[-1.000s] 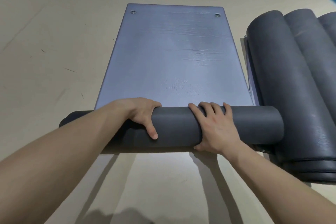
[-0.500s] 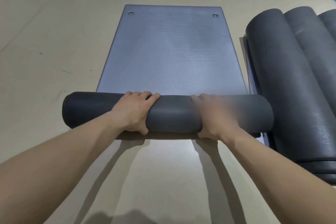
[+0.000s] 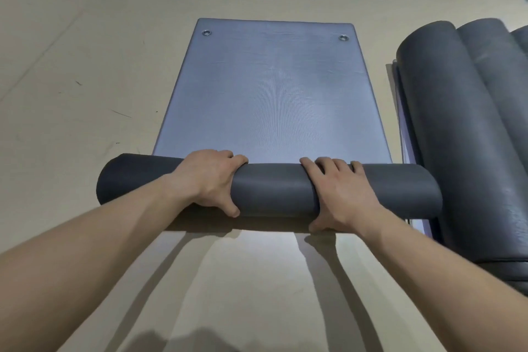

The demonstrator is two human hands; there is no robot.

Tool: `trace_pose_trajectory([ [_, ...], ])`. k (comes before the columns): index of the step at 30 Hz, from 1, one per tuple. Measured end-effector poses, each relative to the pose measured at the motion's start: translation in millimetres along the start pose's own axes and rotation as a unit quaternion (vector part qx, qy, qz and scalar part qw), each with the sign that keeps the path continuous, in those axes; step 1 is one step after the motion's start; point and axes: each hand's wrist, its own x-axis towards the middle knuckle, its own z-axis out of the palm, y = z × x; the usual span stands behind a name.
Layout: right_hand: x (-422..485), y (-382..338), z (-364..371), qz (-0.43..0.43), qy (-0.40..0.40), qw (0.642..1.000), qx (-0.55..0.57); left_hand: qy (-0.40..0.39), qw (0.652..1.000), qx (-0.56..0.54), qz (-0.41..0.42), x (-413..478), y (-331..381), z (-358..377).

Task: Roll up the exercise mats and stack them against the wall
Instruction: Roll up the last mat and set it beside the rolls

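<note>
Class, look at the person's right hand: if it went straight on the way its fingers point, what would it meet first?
The right hand grips the mat roll, fingers pointing forward. Straight on, it would likely meet the flat stretch of mat first.

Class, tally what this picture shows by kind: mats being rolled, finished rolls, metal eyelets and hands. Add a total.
Half-rolled mat: 1
Finished rolls: 3, the rightmost cut off by the frame
Metal eyelets: 2
Hands: 2, left hand and right hand, both gripping the roll
Total: 8
</note>
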Motion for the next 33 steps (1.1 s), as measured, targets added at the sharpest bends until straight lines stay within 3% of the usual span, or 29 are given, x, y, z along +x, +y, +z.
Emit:
trace_pose_trajectory([
  [2, 2, 7, -11, -0.017, -0.039, 0.998, 0.044, -0.066, 0.997, -0.045, -0.005, 2, -2, -13],
  [5, 14, 23, -39, -0.045, -0.173, 0.969, 0.168, -0.155, 0.975, -0.153, -0.032, -4, -2, -21],
  [6, 15, 25, -40, -0.053, -0.194, 0.962, 0.184, -0.142, 0.98, -0.14, -0.03, -9, 4, -15],
  [9, 15, 26, -35, -0.046, -0.204, 0.95, 0.232, 0.003, 1.0, -0.013, -0.028, -32, 37, 18],
  [11, 12, 24, -30, -0.054, -0.181, 0.954, 0.231, 0.045, 0.999, -0.002, -0.01, -35, 45, 29],
  [15, -13, 9, 2, -0.016, 0.062, 0.998, 0.027, -0.025, 0.993, -0.118, 0.001, -6, 20, -4],
  [17, -16, 3, 21, -0.014, 0.107, 0.994, -0.018, -0.025, 0.992, -0.12, 0.006, 1, 21, -4],
  [20, 7, 12, 4, -0.019, 0.063, 0.998, 0.011, 0.111, 0.993, 0.017, -0.02, -15, 35, 28],
  [22, 24, 18, -21, -0.021, 0.008, 0.999, 0.048, 0.136, 0.987, 0.077, -0.03, -15, 34, 35],
  [28, 23, 16, -34, -0.015, -0.138, 0.979, 0.149, -0.023, 1.0, 0.002, 0.006, -5, 22, -2],
  [33, -28, -18, 34, 0.003, 0.07, 0.997, 0.015, -0.1, 0.994, -0.04, 0.008, 2, 17, -9],
])
